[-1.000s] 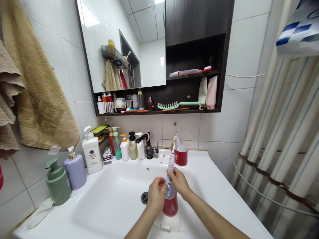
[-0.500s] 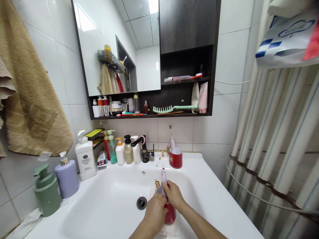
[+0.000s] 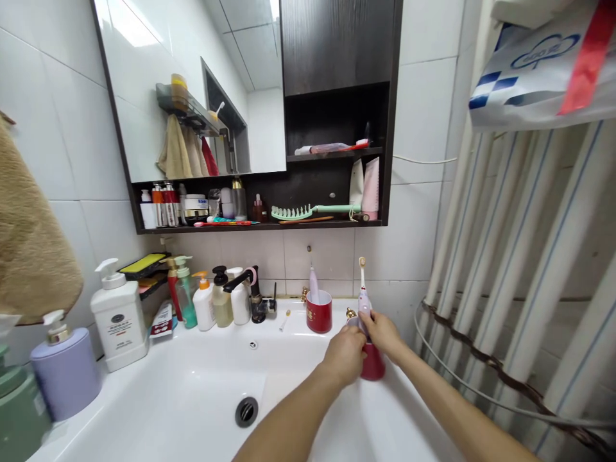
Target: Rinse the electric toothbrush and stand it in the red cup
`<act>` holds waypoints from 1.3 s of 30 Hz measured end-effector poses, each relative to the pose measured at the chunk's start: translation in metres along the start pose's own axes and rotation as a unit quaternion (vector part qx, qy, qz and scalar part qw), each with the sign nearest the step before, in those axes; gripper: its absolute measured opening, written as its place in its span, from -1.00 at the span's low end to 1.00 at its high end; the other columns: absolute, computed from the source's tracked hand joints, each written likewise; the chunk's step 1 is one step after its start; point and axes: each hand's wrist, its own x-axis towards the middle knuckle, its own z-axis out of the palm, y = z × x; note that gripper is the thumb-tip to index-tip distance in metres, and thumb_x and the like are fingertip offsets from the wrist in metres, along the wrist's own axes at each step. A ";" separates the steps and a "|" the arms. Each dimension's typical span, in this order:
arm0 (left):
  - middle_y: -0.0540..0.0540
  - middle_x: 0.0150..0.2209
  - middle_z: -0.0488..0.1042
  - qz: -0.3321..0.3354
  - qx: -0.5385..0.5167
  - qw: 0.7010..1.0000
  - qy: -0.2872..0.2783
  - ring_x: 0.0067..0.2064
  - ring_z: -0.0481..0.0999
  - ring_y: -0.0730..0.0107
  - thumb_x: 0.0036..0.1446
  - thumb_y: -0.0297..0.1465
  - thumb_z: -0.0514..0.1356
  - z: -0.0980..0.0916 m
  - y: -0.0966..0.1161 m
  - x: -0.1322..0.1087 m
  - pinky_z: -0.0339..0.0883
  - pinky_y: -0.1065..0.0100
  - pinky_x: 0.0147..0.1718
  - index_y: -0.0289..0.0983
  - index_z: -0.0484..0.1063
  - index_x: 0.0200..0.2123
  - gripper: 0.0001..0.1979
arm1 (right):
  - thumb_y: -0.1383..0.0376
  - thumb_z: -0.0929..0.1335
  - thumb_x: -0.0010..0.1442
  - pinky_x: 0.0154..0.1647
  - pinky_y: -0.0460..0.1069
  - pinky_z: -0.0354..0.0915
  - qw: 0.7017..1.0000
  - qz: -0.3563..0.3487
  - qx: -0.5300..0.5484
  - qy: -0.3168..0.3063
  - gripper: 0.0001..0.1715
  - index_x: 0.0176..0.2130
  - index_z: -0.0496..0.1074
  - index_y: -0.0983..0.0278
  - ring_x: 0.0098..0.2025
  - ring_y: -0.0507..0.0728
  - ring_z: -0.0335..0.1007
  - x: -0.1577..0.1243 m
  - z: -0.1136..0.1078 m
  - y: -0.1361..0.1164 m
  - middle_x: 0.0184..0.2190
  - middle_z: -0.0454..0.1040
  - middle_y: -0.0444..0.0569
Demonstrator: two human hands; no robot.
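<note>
My left hand is wrapped round a red cup with a gold handle, at the right side of the sink. Between the fingers of my right hand is a pale lilac electric toothbrush, upright with its brush head on top. Its lower end is in or at the cup's mouth, mostly hidden by my hands. To the left, a second red cup stands on the sink's back ledge with a brushless lilac toothbrush handle in it. A loose brush head lies beside that cup.
The white sink has a black tap at the back. Pump bottles line its left and rear edges. A dark mirror cabinet hangs above, and pipes of a white radiator stand at right.
Both hands have carried the red cup and electric toothbrush from over the basin to its right side, farther back. My view has swung right.
</note>
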 end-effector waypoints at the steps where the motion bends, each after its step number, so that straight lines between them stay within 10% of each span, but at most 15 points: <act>1: -0.11 -0.41 0.31 -0.005 0.002 1.000 0.005 -0.27 0.24 0.24 -0.27 -0.63 -0.03 0.003 -0.003 0.009 0.10 0.28 -0.27 -0.24 0.25 -0.64 -0.81 | 0.23 0.15 0.04 -0.38 -0.04 0.20 1.000 0.005 -0.002 0.001 -0.73 -0.36 0.30 0.35 -0.38 0.03 0.28 0.008 0.000 0.003 -0.39 0.36 -0.04; 13: -0.10 -0.47 0.26 -0.165 -0.003 0.977 0.133 -0.12 0.14 0.23 -0.29 -0.67 0.02 -0.044 -0.056 0.033 -0.11 0.26 -0.12 -0.25 0.14 -0.72 -0.79 | 0.25 0.17 0.04 -0.27 0.05 0.20 0.999 0.016 0.020 0.033 -0.70 -0.20 0.21 0.31 -0.25 0.06 0.23 0.066 0.009 0.011 -0.21 0.27 -0.03; 18: -0.07 -0.50 0.26 -0.152 -0.004 0.983 0.103 -0.20 0.19 0.26 -0.29 -0.65 0.01 -0.053 -0.052 -0.006 -0.01 0.31 -0.20 -0.25 0.14 -0.74 -0.80 | 0.19 0.08 0.04 -0.11 0.05 0.01 0.993 -0.024 0.033 0.108 -0.57 -0.14 0.15 0.38 -0.07 0.18 0.07 0.025 0.007 -0.012 -0.13 0.20 0.14; 29: -0.07 -0.47 0.28 -0.203 0.038 0.977 0.058 -0.31 0.22 0.27 -0.29 -0.60 -0.02 -0.055 -0.028 -0.119 0.05 0.32 -0.31 -0.24 0.20 -0.68 -0.85 | 0.17 0.19 -0.13 -0.54 -0.08 0.15 0.990 -0.052 0.098 -0.092 -0.73 -0.55 0.28 0.34 -0.52 0.10 0.29 -0.068 0.100 -0.055 -0.58 0.40 0.03; 39: -0.07 -0.52 0.30 -0.220 -0.058 0.967 0.116 -0.31 0.24 0.26 -0.30 -0.57 0.05 -0.051 -0.030 -0.139 0.01 0.28 -0.22 -0.24 0.25 -0.69 -0.88 | 0.13 0.11 -0.02 -0.41 -0.09 0.16 0.976 -0.080 0.191 -0.073 -0.68 -0.36 0.17 0.31 -0.41 0.06 0.24 -0.085 0.056 -0.086 -0.49 0.32 -0.04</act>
